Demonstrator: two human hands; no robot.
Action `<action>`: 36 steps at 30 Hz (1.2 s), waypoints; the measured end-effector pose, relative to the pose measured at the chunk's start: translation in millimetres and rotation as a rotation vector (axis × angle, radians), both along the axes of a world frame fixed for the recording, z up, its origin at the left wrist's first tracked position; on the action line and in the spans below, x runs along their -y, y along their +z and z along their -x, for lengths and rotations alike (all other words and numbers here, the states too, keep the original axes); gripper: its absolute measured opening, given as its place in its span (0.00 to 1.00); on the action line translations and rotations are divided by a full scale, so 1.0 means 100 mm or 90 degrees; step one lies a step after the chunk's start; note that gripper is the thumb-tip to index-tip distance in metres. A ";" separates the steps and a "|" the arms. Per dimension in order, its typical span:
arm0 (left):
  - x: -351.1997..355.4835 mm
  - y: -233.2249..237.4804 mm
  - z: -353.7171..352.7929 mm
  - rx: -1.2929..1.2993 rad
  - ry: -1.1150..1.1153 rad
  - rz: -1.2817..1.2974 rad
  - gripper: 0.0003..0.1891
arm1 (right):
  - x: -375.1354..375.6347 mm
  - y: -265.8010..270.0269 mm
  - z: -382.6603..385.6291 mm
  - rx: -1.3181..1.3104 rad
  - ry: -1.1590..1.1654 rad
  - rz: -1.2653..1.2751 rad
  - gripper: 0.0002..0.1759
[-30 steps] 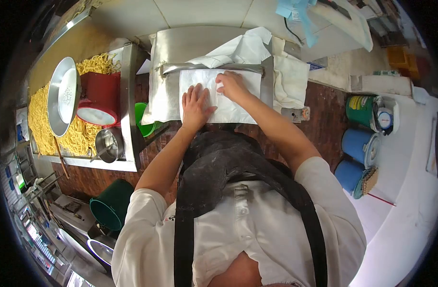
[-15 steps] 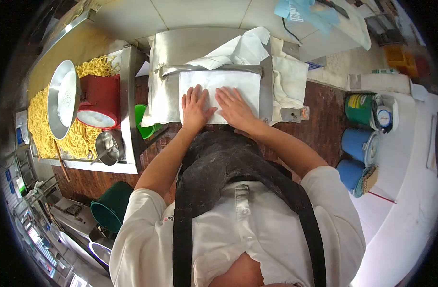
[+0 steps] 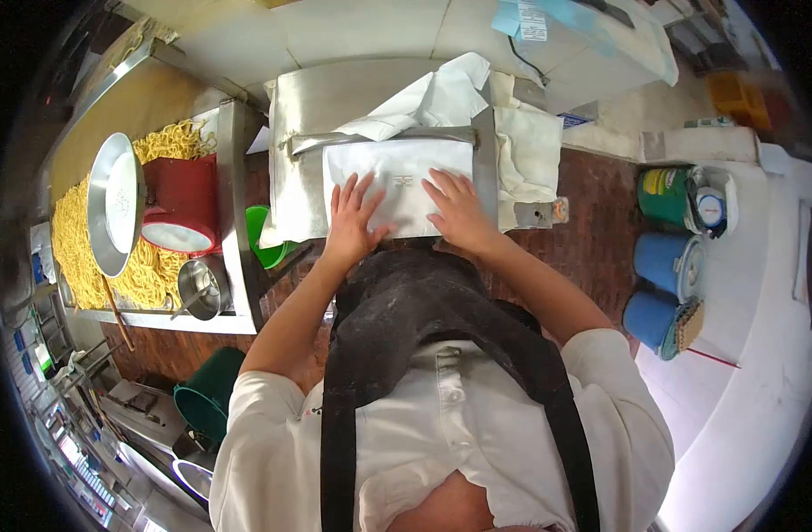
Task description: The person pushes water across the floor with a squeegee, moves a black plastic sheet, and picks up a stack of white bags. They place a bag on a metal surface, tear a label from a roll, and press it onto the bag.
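A smooth white sheet lies flat on a metal work surface in front of me, with a small printed mark near its middle. My left hand rests on the sheet's left part, fingers spread. On the right part lies my right hand, its fingers also apart. Neither hand grips anything. Just beyond the sheet runs a metal bar, partly covered by a crumpled white sheet.
To the left, a tray of yellow noodles holds a weighing scale with a metal pan and a small metal pot. A cream cloth hangs at the surface's right side. Blue buckets stand farther right.
My hands have moved apart across the sheet, the right one outward to the right. The printed mark between them now shows. The whole view has shifted slightly.
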State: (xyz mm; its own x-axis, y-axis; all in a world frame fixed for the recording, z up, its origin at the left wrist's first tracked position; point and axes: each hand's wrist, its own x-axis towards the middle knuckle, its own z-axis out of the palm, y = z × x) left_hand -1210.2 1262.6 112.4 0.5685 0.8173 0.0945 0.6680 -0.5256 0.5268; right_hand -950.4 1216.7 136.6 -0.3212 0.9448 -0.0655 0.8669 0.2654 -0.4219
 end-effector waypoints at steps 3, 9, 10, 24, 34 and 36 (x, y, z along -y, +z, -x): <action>0.04 0.04 0.19 -0.056 -0.086 0.005 0.27 | 0.15 0.03 -0.30 -0.036 0.035 -0.001 0.31; -0.26 0.13 0.25 -0.025 -0.115 -0.016 0.06 | 0.06 -0.13 -0.63 -0.080 0.044 0.025 0.20; -0.33 0.12 0.21 -0.006 -0.084 0.024 0.05 | 0.03 -0.13 -0.64 -0.111 0.036 0.027 0.22; -1.70 0.27 -0.70 0.006 0.173 0.081 0.12 | -1.08 -0.01 -0.35 -0.193 -0.420 -0.198 0.32; -1.52 0.60 -1.03 -0.067 0.056 -0.122 0.10 | -1.14 -0.14 -0.28 0.007 -0.150 -0.098 0.22; -1.41 0.43 -0.95 -0.102 0.003 -0.093 0.11 | -1.17 0.01 -0.35 -0.052 -0.142 -0.141 0.20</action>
State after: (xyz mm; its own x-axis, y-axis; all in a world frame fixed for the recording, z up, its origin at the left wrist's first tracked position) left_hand -1114.8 1403.4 155.4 0.5820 0.8042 0.1210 0.7398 -0.5853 0.3317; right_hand -915.2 1333.6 137.3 -0.1000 0.9808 0.1675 0.8799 0.1658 -0.4454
